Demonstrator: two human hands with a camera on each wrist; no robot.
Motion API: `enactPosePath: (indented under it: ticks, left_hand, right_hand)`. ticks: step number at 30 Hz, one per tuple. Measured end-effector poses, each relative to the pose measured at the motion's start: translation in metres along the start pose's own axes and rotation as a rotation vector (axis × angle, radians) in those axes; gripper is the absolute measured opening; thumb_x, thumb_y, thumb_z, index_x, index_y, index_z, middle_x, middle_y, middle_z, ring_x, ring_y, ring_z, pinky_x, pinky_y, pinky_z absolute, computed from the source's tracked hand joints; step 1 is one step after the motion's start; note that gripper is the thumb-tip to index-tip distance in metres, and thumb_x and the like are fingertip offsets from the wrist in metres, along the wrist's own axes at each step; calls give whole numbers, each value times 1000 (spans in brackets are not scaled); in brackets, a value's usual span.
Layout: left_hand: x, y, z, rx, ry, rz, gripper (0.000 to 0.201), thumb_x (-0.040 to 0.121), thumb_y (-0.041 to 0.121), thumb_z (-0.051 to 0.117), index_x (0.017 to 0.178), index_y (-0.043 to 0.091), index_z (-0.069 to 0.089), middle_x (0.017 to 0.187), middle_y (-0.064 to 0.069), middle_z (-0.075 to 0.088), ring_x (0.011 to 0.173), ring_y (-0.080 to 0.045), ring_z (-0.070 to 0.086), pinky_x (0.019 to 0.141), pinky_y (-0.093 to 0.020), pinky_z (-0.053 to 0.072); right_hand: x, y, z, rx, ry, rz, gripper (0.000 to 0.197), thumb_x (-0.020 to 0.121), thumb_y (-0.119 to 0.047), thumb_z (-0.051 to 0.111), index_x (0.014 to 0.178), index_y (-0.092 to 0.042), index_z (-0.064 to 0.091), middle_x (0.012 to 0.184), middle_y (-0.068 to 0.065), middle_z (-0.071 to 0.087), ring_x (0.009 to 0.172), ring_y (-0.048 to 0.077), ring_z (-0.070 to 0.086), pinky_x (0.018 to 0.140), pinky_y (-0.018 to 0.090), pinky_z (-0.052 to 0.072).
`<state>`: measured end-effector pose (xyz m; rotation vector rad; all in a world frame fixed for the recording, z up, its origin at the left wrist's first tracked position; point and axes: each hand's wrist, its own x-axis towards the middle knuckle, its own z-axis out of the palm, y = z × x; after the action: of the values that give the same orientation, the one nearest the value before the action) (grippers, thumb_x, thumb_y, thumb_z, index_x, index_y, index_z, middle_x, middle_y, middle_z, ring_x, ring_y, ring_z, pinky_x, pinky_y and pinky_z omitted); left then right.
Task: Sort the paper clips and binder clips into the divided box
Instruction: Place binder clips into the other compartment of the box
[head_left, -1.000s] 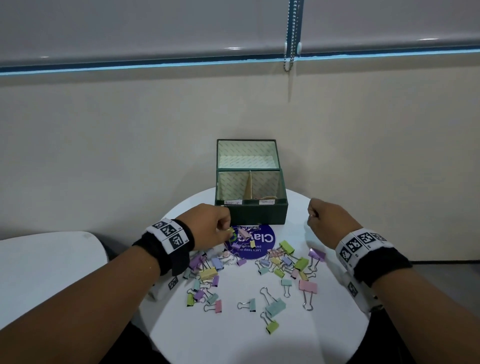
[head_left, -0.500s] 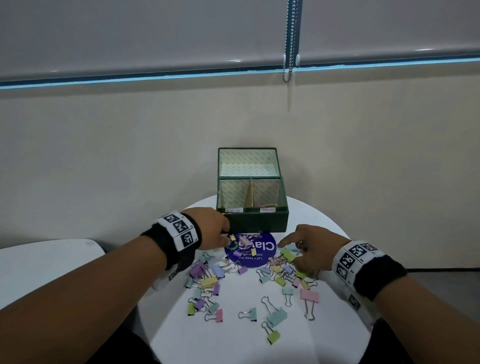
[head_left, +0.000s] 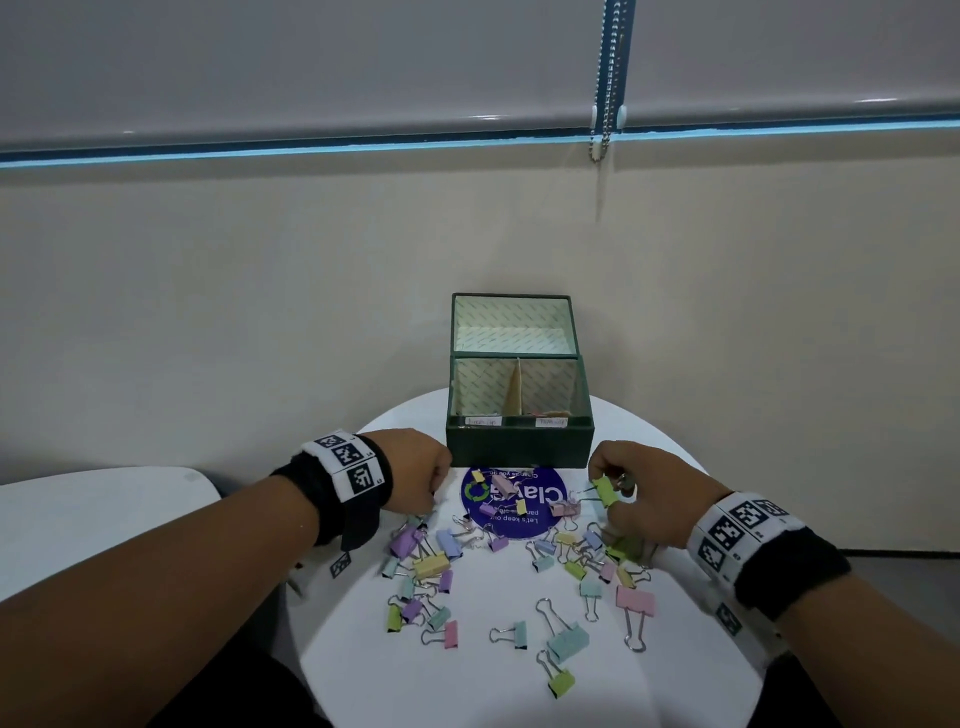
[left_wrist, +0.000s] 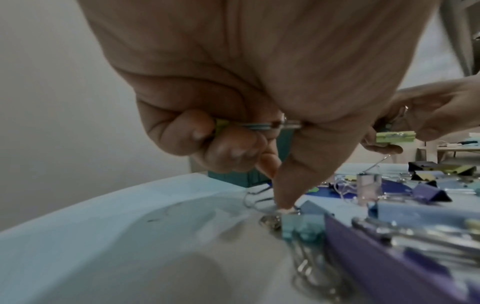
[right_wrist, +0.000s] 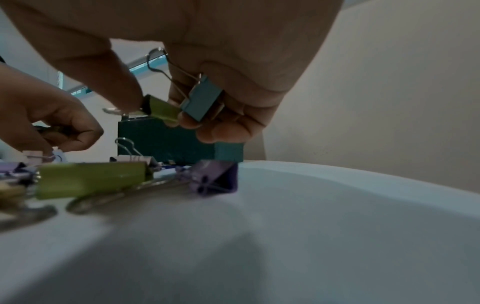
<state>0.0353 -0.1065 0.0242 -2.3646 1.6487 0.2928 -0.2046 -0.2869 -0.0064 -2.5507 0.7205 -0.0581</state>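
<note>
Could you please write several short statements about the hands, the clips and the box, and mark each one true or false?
1. The right hand holds a green binder clip and a blue binder clip. True.
2. The green divided box has its lid closed. False: the lid stands open.
3. The left hand is flat and empty. False: its fingers curl round a small clip.
4. Many binder clips lie loose on the white table. True.
</note>
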Motion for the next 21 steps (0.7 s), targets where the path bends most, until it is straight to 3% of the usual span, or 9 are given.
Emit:
enactPosePath:
  ticks: [7,13,16,21]
  left_hand:
    - [-6,-18,-20,-280,93,45,15,87,33,69,82,26,58,75,12,53,67,-7,48,60,-24,37]
    - [14,-20,-63,-532,354,-13,14,85,27,74,82,19,62,76,10,57,69,-9,51,61,-25,39]
    - [26,-16,-71,-532,347,-16,13,85,24,72,87,14,64,78,8,59,69,-8,52,61,-26,41]
    - [38,-15,-66,-525,340,-7,13,85,25,72,81,18,62,82,5,61,74,-12,54,71,-30,47]
  right_hand:
    - [-2,0,1,15,63,-47,27,72,-31,66,96,-39,55,93,-14,59,85,12,58,80,33,56]
    - [-1,-9,-9,72,195,-139,31,80,-21,75,99,-40,59,92,-15,59,83,4,56,70,15,42]
    - [3,-24,-26,43,202,-261,31,78,-17,77,100,-34,63,89,-19,57,83,1,55,69,8,42]
    - [18,-49,-59,-219,149,-381,25,84,-18,71,104,-31,66,88,-23,50,77,-2,53,68,11,40]
